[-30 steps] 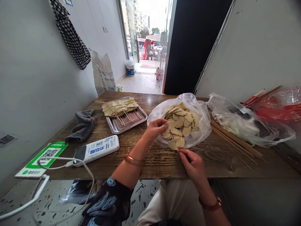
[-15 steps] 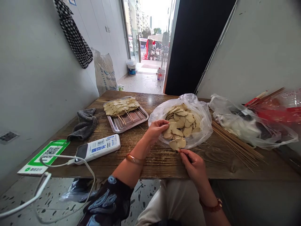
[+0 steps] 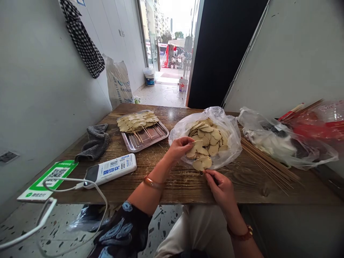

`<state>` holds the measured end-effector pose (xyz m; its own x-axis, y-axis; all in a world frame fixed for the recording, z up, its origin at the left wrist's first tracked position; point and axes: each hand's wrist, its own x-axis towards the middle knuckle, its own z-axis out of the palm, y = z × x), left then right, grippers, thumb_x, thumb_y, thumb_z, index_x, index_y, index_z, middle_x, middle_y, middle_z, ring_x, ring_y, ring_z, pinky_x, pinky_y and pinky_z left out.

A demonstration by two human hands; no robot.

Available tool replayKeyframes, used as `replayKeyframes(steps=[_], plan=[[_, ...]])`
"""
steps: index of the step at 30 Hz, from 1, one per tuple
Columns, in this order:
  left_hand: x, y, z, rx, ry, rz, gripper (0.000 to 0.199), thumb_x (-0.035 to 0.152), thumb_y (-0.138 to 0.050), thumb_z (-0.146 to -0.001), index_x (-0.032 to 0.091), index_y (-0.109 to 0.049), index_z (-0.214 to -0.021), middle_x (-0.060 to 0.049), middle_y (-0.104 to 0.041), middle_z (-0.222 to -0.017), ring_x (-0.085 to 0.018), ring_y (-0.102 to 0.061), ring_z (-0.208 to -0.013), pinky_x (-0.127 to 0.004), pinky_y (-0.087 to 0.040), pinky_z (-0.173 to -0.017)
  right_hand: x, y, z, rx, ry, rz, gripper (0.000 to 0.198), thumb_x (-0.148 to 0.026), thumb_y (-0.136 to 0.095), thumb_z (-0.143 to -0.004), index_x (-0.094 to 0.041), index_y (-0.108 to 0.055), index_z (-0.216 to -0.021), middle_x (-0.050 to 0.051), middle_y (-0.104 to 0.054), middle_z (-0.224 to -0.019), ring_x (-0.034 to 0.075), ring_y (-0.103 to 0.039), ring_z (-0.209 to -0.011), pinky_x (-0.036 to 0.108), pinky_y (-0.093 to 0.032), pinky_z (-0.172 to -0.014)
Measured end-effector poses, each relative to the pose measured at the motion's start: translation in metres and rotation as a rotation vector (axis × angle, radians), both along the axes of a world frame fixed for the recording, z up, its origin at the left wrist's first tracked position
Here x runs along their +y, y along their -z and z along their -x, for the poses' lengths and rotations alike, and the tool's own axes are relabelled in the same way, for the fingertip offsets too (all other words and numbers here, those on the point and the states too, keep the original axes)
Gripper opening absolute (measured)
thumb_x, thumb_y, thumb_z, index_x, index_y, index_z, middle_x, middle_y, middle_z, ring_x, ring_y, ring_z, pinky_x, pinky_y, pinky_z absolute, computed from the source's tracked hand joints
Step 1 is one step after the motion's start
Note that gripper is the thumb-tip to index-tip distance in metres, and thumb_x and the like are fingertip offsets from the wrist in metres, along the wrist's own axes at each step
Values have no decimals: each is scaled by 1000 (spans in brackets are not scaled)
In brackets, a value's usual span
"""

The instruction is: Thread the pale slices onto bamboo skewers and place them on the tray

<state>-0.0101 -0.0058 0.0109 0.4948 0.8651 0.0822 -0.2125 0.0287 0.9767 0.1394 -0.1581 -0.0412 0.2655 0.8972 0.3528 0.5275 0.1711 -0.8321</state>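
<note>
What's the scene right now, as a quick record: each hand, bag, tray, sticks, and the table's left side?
Left hand: fingertips pinching a pale slice over the bag's near side
Right hand: fingertips closed at the lower edge of a lobed pale piece; any stick there is too small to tell
Plastic bag: open, holding many loose slices
Metal tray: bears skewered slices
Thin sticks: bundled, right of the bag
Table's left: grey cloth, white device, green card

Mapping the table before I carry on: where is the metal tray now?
In the head view, the metal tray sits left of centre on the wooden table, between the grey cloth and the open plastic bag of pale slices.
</note>
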Motion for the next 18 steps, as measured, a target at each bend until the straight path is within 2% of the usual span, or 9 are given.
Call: replayKeyframes(steps=[6,10,15,18], plan=[[3,6,-4,133,-23,-152,27,34,-72,-67,12,-67,-82,2,-51,-59,-7,-40,-54,-21,-27,-50,0,-1,0,-20,6,27,25,-36,-53,-89,-20,-73,-91,6,-76,-89,22,-70,-80,32,-54,-75],[4,7,-4,147,-7,-204,27,34,-70,-68,12,-66,-84,2,-51,-61,-6,-40,-54,-20,-30,-50,-1,-3,0,-31,10,24,27,-36,-52,-89,-20,-73,-91,6,-76,-88,22,-69,-76,31,-54,-72],[4,7,-4,110,14,-223,33,27,-70,-68,14,-61,-98,6,-47,-60,-5,-41,-52,-19,-32,-50,-1,-4,0,-38,20,31,28,-37,-51,-89,-20,-73,-89,6,-75,-83,21,-68,-71,29,-53,-66],[2,7,-6,121,32,-221,42,22,-69,-68,14,-57,-107,6,-50,-62,-5,-43,-53,-19,-33,-51,0,-5,0,-36,22,33,28,-37,-51,-89,-20,-73,-89,5,-74,-80,20,-67,-68,28,-51,-63]])
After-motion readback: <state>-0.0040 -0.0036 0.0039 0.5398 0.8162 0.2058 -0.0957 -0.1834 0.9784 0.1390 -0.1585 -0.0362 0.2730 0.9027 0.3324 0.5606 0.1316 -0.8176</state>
